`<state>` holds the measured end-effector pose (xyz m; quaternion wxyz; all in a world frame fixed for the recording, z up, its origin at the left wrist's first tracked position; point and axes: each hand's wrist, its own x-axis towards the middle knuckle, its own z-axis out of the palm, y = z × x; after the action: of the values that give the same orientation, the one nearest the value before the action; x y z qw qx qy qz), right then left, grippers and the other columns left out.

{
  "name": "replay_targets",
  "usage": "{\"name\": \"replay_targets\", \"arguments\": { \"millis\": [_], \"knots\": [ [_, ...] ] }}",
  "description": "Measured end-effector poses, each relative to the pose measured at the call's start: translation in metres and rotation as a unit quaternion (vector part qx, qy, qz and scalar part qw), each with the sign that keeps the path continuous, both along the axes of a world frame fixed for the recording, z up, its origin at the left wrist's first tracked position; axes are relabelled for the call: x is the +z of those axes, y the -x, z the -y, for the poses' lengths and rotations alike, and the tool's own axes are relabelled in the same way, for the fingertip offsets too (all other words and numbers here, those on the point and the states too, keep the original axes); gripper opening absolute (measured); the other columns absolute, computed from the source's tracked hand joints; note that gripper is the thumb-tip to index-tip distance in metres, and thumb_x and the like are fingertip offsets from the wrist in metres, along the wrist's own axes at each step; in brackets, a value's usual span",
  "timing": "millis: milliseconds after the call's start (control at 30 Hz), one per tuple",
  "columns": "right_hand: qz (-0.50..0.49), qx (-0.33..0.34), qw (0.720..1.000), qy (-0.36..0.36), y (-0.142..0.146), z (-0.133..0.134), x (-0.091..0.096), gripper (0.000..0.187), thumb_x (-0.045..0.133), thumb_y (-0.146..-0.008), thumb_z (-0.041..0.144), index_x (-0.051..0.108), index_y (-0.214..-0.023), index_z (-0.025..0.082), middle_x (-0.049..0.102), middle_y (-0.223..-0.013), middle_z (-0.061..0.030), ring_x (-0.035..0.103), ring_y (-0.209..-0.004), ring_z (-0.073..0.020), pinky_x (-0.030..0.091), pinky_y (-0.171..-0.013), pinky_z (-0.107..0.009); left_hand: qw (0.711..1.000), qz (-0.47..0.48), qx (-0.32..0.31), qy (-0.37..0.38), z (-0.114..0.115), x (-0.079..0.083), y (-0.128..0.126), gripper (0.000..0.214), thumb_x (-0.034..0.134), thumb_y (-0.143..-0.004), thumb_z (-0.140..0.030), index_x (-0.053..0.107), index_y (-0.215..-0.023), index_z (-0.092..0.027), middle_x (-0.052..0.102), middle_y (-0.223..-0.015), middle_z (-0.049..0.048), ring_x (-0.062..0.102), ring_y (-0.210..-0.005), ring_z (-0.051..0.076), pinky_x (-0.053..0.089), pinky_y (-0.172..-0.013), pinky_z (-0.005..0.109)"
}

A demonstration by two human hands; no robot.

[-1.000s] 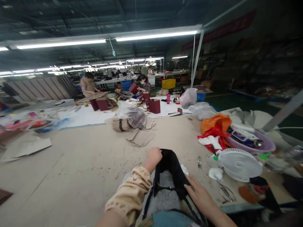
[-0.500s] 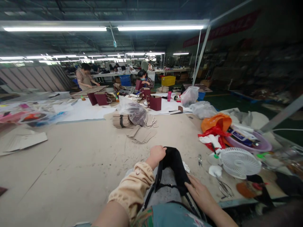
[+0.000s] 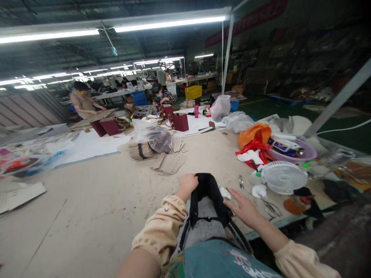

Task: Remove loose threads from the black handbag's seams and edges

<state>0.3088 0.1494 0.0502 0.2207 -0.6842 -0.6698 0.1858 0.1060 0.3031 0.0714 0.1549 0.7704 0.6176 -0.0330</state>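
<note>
A black bag (image 3: 209,184) with thin strap-like handles stands upright at the table's near edge, its mouth towards me and a grey surface showing inside. My left hand (image 3: 188,184) is closed on the bag's far left corner, thumb and fingers pinching the rim. Beside the bag's right wall is my right hand (image 3: 242,208), its fingers stretched out and holding nothing; whether the fingertips touch the wall I cannot tell. A crumpled white cloth or tissue (image 3: 225,192) lies just beyond those fingertips.
On the right lie a white fan (image 3: 284,177), scissors (image 3: 270,208), an orange glue bottle (image 3: 296,204) and a purple basin (image 3: 308,150). Cardboard pieces (image 3: 167,163) and a plastic bag (image 3: 155,136) lie ahead. Maroon bags (image 3: 179,122) and co-workers (image 3: 82,102) are farther off.
My right hand has come away from the bag's right wall, its fingers now lifted and spread. The left hand keeps its hold on the rim. The view has turned right and tilted.
</note>
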Motion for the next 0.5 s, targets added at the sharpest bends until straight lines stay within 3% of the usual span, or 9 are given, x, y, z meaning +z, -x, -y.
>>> {"name": "replay_targets", "arguments": {
  "millis": [167,267,400,500],
  "knots": [
    [0.069,0.050,0.996,-0.026,0.021,-0.072,0.021,0.055,0.046,-0.084,0.046,0.051,-0.127,0.012,0.053,-0.127,-0.0136,0.047,-0.118,-0.0217,0.035,-0.102,-0.033,1.000,-0.004,-0.007,0.002,0.002,0.000,-0.001,0.041,0.036,-0.086,-0.040,0.067,-0.098,-0.015,0.068,-0.101,0.0145,0.062,-0.096,0.025,0.047,-0.080,0.032],
    [0.080,0.063,0.995,-0.017,0.040,-0.111,0.022,0.051,0.047,-0.084,0.046,0.053,-0.124,0.013,0.058,-0.120,-0.0128,0.053,-0.111,-0.0210,0.038,-0.096,-0.030,1.000,-0.005,-0.008,0.000,0.001,0.000,-0.001,0.040,0.037,-0.086,-0.038,0.067,-0.099,-0.016,0.068,-0.100,0.0142,0.063,-0.096,0.024,0.047,-0.079,0.031],
    [0.108,0.084,0.990,0.017,0.054,-0.140,0.014,0.037,0.048,-0.083,0.047,0.068,-0.099,0.020,0.068,-0.099,-0.0080,0.060,-0.095,-0.0195,0.043,-0.084,-0.027,1.000,-0.005,-0.007,0.002,0.001,0.000,0.000,0.040,0.034,-0.087,-0.036,0.066,-0.099,-0.016,0.068,-0.099,0.0144,0.063,-0.094,0.024,0.047,-0.078,0.031],
    [0.134,0.089,0.986,0.040,0.058,-0.148,0.010,0.036,0.045,-0.084,0.048,0.070,-0.084,0.022,0.070,-0.089,-0.0067,0.062,-0.087,-0.0191,0.044,-0.075,-0.026,1.000,-0.006,-0.003,0.007,0.001,-0.001,0.000,0.041,0.033,-0.087,-0.036,0.067,-0.100,-0.016,0.068,-0.100,0.0142,0.063,-0.094,0.024,0.047,-0.078,0.031]
  ]
}}
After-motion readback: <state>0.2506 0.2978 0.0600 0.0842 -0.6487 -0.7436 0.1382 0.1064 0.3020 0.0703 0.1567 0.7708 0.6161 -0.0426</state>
